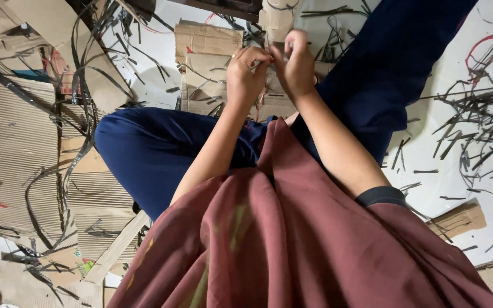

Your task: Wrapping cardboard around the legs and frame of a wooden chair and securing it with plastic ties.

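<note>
Left hand (pixel 247 71): fingers curling shut, pinching something thin; what, I cannot tell.
Right hand (pixel 296 67): closing its grip on the same small piece, touching the left.
Cardboard piece (pixel 206 68): lying on the floor just beyond both hands.
Progress: dark strips (pixel 475 114) and corrugated sheets (pixel 12 142) lying scattered around; plenty apparently left.

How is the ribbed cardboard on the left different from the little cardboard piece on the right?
The ribbed cardboard is large, with ridges exposed and dark strips lying across it. The little cardboard piece is small, smooth-faced and lies alone on the white floor. Both are brown and lie flat.
</note>
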